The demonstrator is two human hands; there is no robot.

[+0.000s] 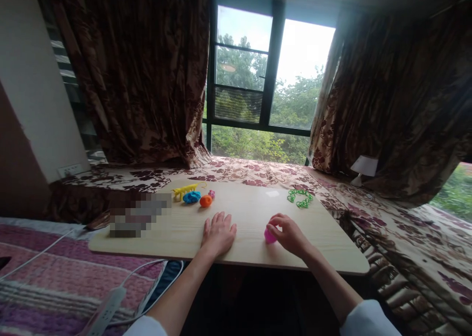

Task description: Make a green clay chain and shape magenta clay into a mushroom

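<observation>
My left hand (pixel 220 233) lies palm down on the pale wooden tabletop (pixel 250 205), fingers stretched out and nothing in it. To its right, my right hand (pixel 289 231) curls its fingers around a small bright pink rounded object (pixel 270 234) at table level. My fingers cover part of that object, so its exact kind is unclear. Beyond my left hand sit an orange ball-like toy (pixel 205 201), a crumpled-looking blue object (pixel 191 197), a yellow four-legged animal figure (pixel 185 191) and a tiny pink piece (pixel 211 194). A green beaded-looking loop (pixel 300 198) rests at the far right.
A blurred-out patch (pixel 140 215) hides something on the table's left. Floral cloth (pixel 254 168) covers the ledge behind, under the window. A white lamp (pixel 364 166) stands on the right. At lower left, a power strip (pixel 106 311) with white cable lies on a striped quilt (pixel 44 277).
</observation>
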